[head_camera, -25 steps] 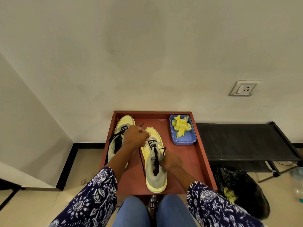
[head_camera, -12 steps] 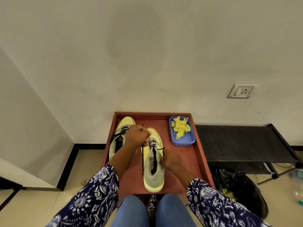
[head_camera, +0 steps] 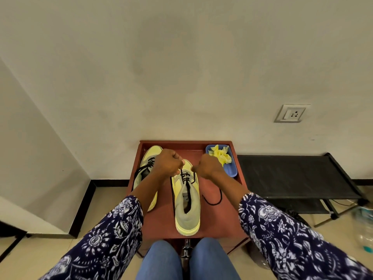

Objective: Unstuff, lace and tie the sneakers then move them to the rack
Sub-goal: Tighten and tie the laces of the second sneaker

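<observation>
Red-brown wood makes up the one surface (head_camera: 226, 219), a low tray-topped stand against the wall, and everything is placed from it. One black rack (head_camera: 292, 174) stands just right of it, bare. Two sneakers sit on it: the left sneaker (head_camera: 148, 158) near its far left corner, the middle sneaker (head_camera: 187, 207) down its centre, toe to the wall. One blue tray (head_camera: 232, 170) of yellow stuffing (head_camera: 221, 155) sits in its far right corner.

Two hands are raised over the middle sneaker's toe. The left hand (head_camera: 168, 163) and the right hand (head_camera: 207, 165) each have fingers curled tight on an end of the black lace (head_camera: 186, 176), drawing it apart. One slack loop of lace lies on the surface right of that sneaker.

Uneven pulling could leave one end short for tying, or lift the light sneaker and skew it. The loose loop might snag.
</observation>
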{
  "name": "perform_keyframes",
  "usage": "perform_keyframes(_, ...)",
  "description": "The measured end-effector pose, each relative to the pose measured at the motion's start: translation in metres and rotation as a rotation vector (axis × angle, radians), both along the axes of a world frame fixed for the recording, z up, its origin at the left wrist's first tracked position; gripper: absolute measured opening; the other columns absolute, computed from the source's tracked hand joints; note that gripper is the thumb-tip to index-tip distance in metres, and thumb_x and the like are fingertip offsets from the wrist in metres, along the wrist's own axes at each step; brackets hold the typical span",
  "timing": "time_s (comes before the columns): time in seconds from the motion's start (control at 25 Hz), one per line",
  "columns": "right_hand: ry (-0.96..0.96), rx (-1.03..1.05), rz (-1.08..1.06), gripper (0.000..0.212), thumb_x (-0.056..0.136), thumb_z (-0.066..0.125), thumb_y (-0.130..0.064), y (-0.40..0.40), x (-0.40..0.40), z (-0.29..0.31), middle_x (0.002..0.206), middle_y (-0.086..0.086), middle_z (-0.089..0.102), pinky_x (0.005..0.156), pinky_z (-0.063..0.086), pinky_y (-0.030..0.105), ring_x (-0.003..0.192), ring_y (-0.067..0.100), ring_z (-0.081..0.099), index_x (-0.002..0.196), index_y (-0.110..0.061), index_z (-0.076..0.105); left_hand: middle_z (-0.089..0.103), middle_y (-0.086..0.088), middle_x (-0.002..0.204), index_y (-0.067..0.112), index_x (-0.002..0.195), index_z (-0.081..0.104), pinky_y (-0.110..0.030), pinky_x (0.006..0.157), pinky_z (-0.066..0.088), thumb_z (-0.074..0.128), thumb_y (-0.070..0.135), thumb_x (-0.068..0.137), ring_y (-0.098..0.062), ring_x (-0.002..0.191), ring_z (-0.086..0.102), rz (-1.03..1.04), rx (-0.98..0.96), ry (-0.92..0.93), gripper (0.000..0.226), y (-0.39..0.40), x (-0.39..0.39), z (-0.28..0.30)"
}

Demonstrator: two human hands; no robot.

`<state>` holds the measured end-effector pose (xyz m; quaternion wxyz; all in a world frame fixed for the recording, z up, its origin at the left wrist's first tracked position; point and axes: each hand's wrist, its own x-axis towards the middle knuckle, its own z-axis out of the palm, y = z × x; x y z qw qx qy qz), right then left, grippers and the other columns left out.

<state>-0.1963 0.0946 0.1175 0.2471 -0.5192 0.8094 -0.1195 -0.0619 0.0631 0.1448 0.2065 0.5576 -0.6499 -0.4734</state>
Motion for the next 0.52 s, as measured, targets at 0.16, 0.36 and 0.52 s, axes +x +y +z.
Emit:
perform_keyframes(0.16,-0.031,-0.025,0.044,0.033,0.083,0.06,-0.016,-0.01,0.002,0.036,0.054,0.003,0.039,0.045,0.029,0.024,0.057,0.021,0.043,0.055,-0.009,0.042,0.054,-0.007,0.06,0.007,0.065,0.051,-0.018,0.044,0.034,0.063,0.009,0.083,-0.008,0.038,0.045,0.059,-0.024,0.046,0.022,-0.003,-0.004,0.022)
perform_keyframes(0.36,-0.052,-0.107,0.097,0.024,0.085,0.058,-0.016,-0.015,0.007,0.071,0.088,0.018,0.065,0.068,0.047,0.033,0.082,0.03,0.06,0.098,0.003,0.064,0.06,-0.006,0.064,0.003,0.073,0.065,-0.021,0.05,0.037,0.066,0.008,0.08,-0.017,0.059,0.053,-0.045,-0.175,-0.089,0.009,-0.008,-0.009,0.059)
perform_keyframes(0.52,-0.004,-0.164,0.132,0.022,0.083,0.06,-0.012,-0.025,0.007,0.098,0.1,0.015,0.069,0.071,0.047,0.029,0.093,0.028,0.063,0.101,-0.001,0.067,0.07,-0.016,0.093,-0.001,0.089,0.069,-0.026,0.07,0.046,0.063,0.003,0.082,-0.026,0.089,0.065,-0.09,-0.278,-0.137,0.011,-0.008,-0.008,0.077)
